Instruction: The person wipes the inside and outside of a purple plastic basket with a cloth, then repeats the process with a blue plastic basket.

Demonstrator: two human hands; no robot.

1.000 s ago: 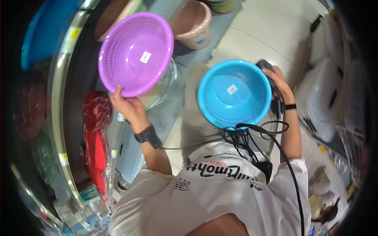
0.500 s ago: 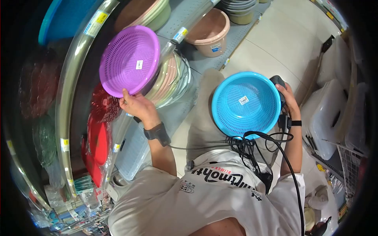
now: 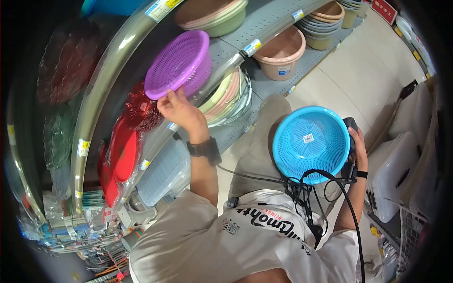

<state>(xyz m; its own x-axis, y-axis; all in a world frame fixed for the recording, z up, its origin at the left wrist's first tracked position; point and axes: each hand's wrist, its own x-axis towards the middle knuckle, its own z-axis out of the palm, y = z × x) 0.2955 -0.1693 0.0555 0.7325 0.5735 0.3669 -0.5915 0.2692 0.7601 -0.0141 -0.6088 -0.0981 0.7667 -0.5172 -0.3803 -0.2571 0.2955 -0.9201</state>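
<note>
My left hand (image 3: 181,111) is closed on the near rim of a purple plastic colander (image 3: 177,61), thumb and fingers pinching the edge. The colander is tilted at the front of the shelf, in front of a red patterned dish (image 3: 141,107) and near stacked basins. My right hand (image 3: 359,146) grips the right side of a blue plastic colander (image 3: 309,139) held over my legs, with a white label inside it. A dark object (image 3: 350,125) sits between that hand and the blue rim; what it is I cannot make out.
Pink buckets (image 3: 282,52) and stacked basins (image 3: 212,19) stand on grey shelves (image 3: 240,37) ahead. Red plastic trays (image 3: 125,151) and a clear lidded box (image 3: 163,172) are at left. Translucent boxes (image 3: 394,174) line the right side. Black cables (image 3: 302,193) hang across my lap.
The view has shifted, so most things sit further right and lower. The purple colander has turned to a steeper side-on tilt in my left hand. The blue colander stays in my right hand.
</note>
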